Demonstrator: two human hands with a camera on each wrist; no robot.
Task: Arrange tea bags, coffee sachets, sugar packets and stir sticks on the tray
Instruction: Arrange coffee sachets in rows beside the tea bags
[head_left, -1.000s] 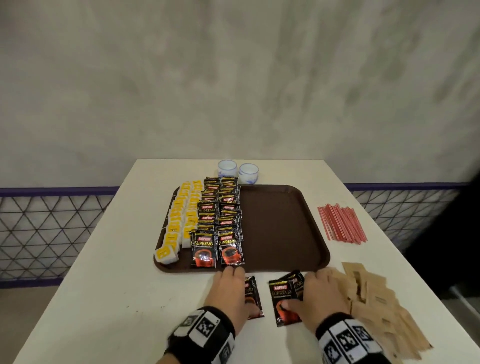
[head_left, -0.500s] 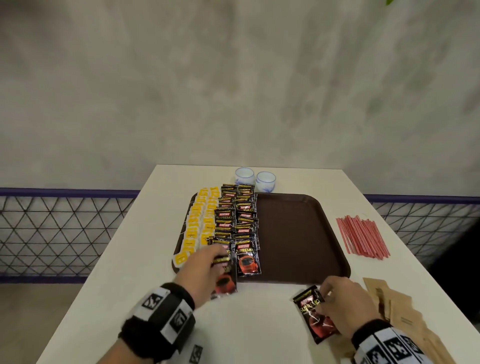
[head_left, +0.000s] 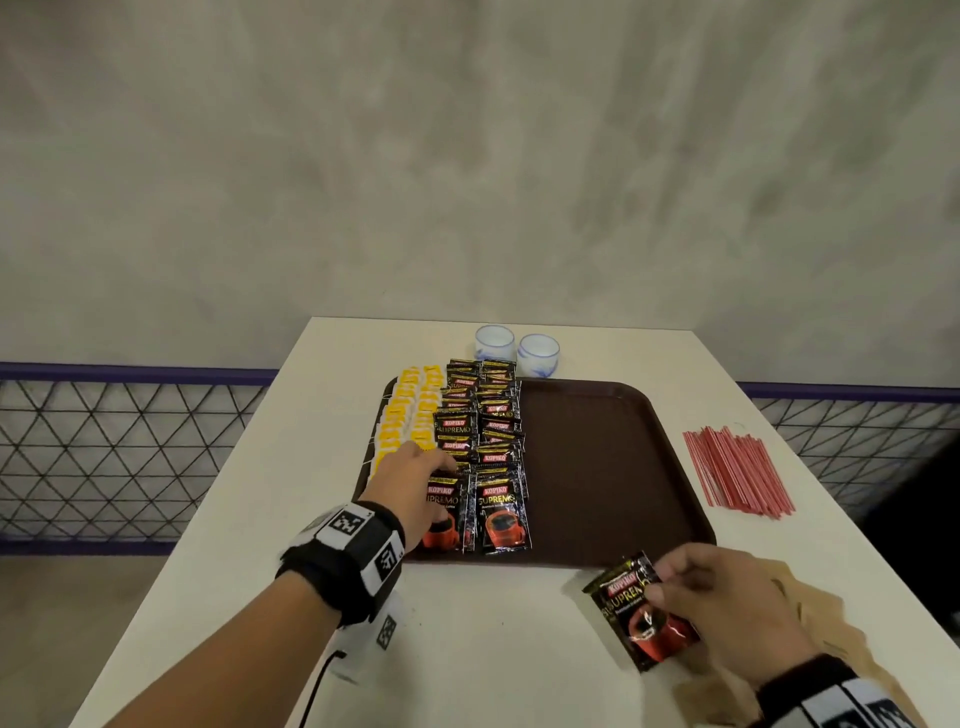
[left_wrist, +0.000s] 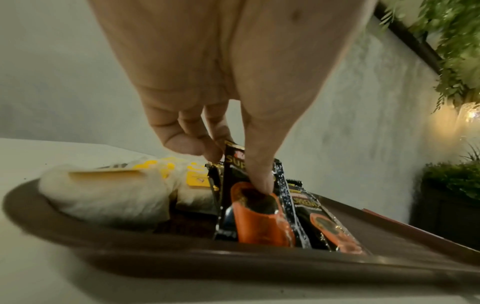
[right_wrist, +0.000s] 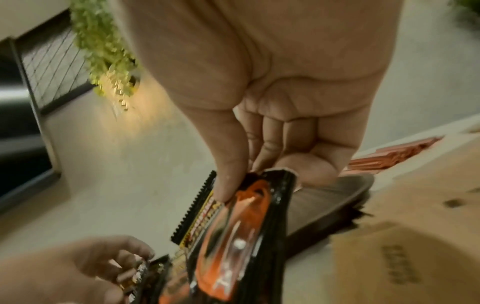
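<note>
You're pinching a spare sachet (head_left: 640, 613) in your right hand (head_left: 727, 603) | coffee rows (head_left: 480, 441) lying at 10 o'clock | left hand (head_left: 415, 480) pinching front sachet (head_left: 447, 514).

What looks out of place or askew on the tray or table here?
Nothing damaged or spilled. The sugar packets lie in a loose, overlapping heap by the right hand; the tea bags and sachets sit in neat rows on the tray.
</note>
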